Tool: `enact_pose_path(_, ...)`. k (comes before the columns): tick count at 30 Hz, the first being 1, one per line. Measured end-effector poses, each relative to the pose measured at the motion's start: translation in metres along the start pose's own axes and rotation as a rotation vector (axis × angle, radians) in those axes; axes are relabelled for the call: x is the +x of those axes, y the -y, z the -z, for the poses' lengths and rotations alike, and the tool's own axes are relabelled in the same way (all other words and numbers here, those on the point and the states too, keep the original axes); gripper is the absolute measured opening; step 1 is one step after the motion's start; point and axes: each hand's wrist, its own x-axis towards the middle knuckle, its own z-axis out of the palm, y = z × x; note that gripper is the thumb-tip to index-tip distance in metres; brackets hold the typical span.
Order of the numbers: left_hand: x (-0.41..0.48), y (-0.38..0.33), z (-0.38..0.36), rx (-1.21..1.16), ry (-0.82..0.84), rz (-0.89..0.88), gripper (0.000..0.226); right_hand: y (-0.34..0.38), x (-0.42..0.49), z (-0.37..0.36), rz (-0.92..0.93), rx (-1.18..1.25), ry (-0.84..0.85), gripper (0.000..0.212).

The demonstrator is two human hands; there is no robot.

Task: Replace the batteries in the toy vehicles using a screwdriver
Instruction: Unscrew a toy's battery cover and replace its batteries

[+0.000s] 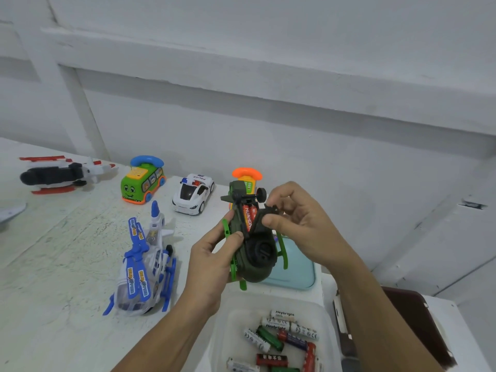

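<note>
While the left hand (212, 267) grips the belly-up green helicopter (255, 261) above the battery tub (222, 318), red batteries (248, 214) showing, the right hand (298, 218) pinches its dark cover (259, 221), blue helicopter (145, 267) just left.

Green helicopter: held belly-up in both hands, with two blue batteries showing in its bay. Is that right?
Not quite. The head view shows that the two batteries in the bay are red, not blue. The rest stands: the green helicopter is held belly-up by the left hand and the right hand.
</note>
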Motion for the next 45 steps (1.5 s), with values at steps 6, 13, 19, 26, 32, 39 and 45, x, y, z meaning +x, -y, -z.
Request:
enact_pose_path(6, 0.001, 0.001, -0.001, -0.008, 0.011, -0.003, 0.04, 0.002, 0.016, 0.002, -0.002, -0.25, -0.101, 0.016)
enact_pose_path(13, 0.003, 0.008, 0.0, 0.012, 0.031, -0.015, 0.039, -0.002, 0.029, 0.01, -0.071, -0.372, -0.072, 0.02)
enact_pose_path(19, 0.002, 0.011, 0.0, 0.022, 0.056, -0.038, 0.039, 0.001, 0.029, 0.011, -0.105, -0.326, -0.034, 0.02)
enact_pose_path(26, 0.001, 0.013, 0.0, -0.013, 0.074, -0.03, 0.04, -0.009, 0.029, 0.009, -0.131, -0.249, -0.053, 0.015)
enact_pose_path(32, 0.002, 0.006, 0.0, -0.004, 0.125, -0.032, 0.043, -0.006, 0.031, 0.011, -0.134, -0.11, -0.065, 0.034)
enact_pose_path(39, 0.005, 0.003, -0.005, 0.004, 0.09, -0.019, 0.058, -0.007, 0.032, 0.004, -0.184, 0.082, -0.152, 0.041)
enact_pose_path(45, 0.008, 0.001, -0.009, -0.023, 0.015, 0.054, 0.049, -0.014, 0.037, 0.005, -0.244, 0.072, -0.133, 0.035)
